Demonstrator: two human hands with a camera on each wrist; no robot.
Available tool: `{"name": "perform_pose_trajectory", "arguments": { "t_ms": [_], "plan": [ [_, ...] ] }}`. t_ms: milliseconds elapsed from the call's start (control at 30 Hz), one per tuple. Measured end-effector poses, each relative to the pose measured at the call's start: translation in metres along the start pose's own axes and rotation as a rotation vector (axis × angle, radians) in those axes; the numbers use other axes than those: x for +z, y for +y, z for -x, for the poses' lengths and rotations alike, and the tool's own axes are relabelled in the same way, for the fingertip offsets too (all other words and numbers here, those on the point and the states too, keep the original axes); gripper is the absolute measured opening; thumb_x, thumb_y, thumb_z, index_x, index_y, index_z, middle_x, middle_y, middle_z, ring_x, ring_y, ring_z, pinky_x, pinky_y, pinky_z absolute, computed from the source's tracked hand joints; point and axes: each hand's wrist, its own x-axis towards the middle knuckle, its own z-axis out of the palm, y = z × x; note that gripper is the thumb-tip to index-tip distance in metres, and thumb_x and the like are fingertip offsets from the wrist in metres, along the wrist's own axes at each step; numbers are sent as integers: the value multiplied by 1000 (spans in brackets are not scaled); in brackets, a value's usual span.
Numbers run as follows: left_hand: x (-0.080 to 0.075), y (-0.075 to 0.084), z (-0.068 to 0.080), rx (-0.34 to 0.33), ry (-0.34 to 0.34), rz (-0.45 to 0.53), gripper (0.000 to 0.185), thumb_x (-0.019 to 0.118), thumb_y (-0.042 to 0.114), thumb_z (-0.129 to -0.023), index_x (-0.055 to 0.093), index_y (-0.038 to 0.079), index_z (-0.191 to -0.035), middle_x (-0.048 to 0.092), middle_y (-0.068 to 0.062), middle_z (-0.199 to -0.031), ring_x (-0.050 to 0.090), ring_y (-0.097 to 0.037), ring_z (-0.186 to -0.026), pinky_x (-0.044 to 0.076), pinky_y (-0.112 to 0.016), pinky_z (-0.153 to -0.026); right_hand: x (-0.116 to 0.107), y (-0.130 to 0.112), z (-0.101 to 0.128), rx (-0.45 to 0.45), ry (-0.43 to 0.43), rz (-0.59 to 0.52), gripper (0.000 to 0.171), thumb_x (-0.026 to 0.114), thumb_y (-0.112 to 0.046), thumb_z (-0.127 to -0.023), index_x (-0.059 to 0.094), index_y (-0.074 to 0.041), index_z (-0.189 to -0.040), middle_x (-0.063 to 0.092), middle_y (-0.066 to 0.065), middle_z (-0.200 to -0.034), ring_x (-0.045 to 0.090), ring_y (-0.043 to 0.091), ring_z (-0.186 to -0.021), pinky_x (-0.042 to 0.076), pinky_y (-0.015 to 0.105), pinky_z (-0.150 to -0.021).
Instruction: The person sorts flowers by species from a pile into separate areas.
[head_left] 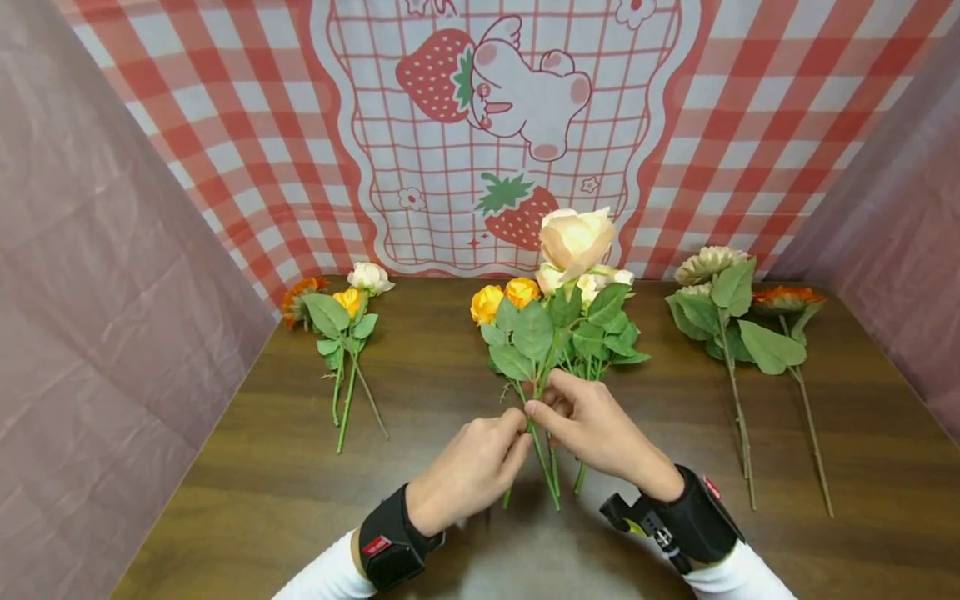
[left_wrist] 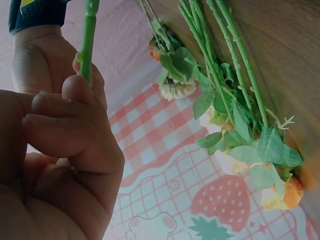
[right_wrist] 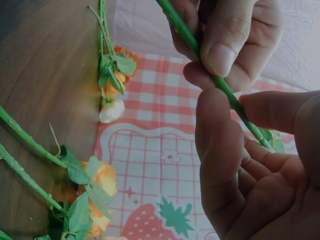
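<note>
A large cream rose [head_left: 576, 240] stands up above the table, its leafy green stem [right_wrist: 186, 35] running down to both hands. My left hand [head_left: 472, 462] pinches the stem's lower part between thumb and fingers, as the right wrist view shows. Just above it, my right hand [head_left: 600, 425] holds the same stem between thumb and fingertips. Behind the hands lie yellow-orange roses [head_left: 504, 303] and smaller cream roses [head_left: 592, 283] with green leaves, their stems pointing toward me and partly covered by the hands.
At the left of the wooden table [head_left: 262, 475] lies a small group with an orange flower [head_left: 302, 298], a yellow rose [head_left: 348, 302] and a white one [head_left: 370, 277]. Pale flowers [head_left: 711, 265] and an orange flower [head_left: 787, 297] with long stems lie right. A checked cloth [head_left: 255, 108] hangs behind.
</note>
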Motion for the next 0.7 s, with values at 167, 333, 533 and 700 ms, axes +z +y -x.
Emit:
{"name": "perform_pose_trajectory", "arguments": {
  "t_ms": [167, 333, 533, 700],
  "plan": [
    [-1, 2, 0, 2, -16, -10, 15, 56, 2, -96, 50, 10, -84, 36, 10, -63, 33, 1, -52, 25, -12, -48, 0, 0, 1, -7, -11, -9, 11, 63, -13, -98, 65, -5, -105, 69, 1, -81, 64, 22, -59, 52, 29, -53],
    [-1, 2, 1, -19, -60, -5, 8, 58, 4, -95, 56, 7, -88, 45, 8, -64, 36, 2, -53, 29, -12, -48, 2, 2, 2, -27, -23, -3, 8, 64, -10, -97, 66, -5, -104, 68, 4, -77, 61, 14, -57, 51, 27, -52],
    [-2, 3, 2, -28, -68, -10, 4, 59, 5, -95, 60, 6, -92, 53, 5, -66, 39, 2, -54, 32, -12, -47, 0, 2, 3, -40, -25, 16, 7, 63, -6, -96, 66, -5, -103, 66, 0, -74, 60, 10, -56, 50, 27, -51],
    [-6, 2, 0, -36, -43, -34, 4, 59, 6, -95, 62, 6, -93, 60, 3, -68, 43, 2, -54, 34, -12, -48, -4, 2, 3, -30, -12, 10, 10, 63, -4, -96, 65, 1, -105, 67, -1, -76, 62, 9, -59, 52, 28, -52]
  ]
}}
